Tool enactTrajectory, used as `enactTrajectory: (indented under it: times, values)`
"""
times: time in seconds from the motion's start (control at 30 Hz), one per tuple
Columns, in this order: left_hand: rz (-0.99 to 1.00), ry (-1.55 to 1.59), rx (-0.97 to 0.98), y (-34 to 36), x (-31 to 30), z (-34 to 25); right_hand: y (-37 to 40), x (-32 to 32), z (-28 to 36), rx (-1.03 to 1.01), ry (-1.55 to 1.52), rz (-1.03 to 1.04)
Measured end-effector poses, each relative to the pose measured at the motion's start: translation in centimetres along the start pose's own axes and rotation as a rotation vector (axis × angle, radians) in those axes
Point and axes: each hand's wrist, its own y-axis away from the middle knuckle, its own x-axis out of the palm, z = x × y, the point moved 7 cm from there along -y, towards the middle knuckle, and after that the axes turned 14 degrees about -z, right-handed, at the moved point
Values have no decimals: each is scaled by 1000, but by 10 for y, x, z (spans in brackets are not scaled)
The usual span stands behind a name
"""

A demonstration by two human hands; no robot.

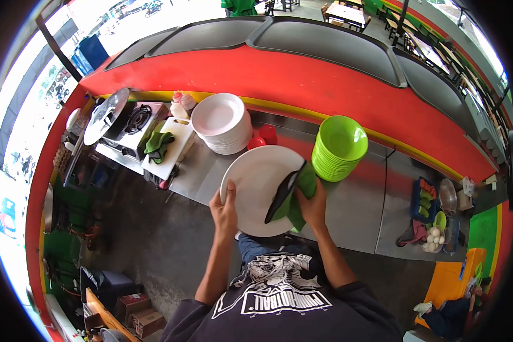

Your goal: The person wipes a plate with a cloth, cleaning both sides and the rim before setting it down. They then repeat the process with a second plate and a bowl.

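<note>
Firmly, left hand point(225, 212) grips the white plate point(255, 183); right hand point(314, 206) — clutching green cloth point(295, 212) — rests on it.

1 lone wht plate point(256, 188), 1 stk wht plates point(222, 122), 1 stk grn bowls point(339, 149), 2 grn cloths point(303, 188) point(157, 145), 1 gas stove point(137, 122).

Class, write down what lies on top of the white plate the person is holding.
A green cloth lies on the white plate, pressed down by the right hand. The plate surface beneath the cloth is hidden.

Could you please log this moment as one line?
left hand: holds plate | right hand: holds cloth on plate | near: plate stack, bowls
</note>
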Motion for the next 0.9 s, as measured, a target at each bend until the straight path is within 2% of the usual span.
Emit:
enactTrajectory:
  times: [0.03, 0.13, 0.2, 0.3, 0.43, 0.53, 0.63, 0.73, 0.83, 0.9]
  values:
    - [-90, 81, -9, 2, -2, 4, 10, 3, -3, 22, -24, -69]
    - [-234, 121, -44, 12, -9, 27, 34, 12, -11, 156, -129, -91]
    - [-274, 133, -83, 21, -9, 35, 35, 14, -22, 196, -130, -43]
    - [-190, 57, 0, 21, -3, 28, 25, 9, -33, 151, -116, -3]
    - [41, -113, -11, 17, 3, 18, 0, -8, -32, 71, -34, 4]
    - [258, -319, -5, 17, 10, 6, -16, -10, -1, -58, 127, 160]
    - [438, -507, 38, 25, 25, -19, -18, 2, 13, -64, 335, 400]
    - [402, -490, 75, 9, 18, -9, -23, 3, 23, -53, 353, 381]
    - [157, -119, -11, 3, 9, -13, -20, -2, 21, -17, -26, 117]
    - [6, 17, -38, -4, 1, -4, 0, 7, -3, 53, -150, 6]
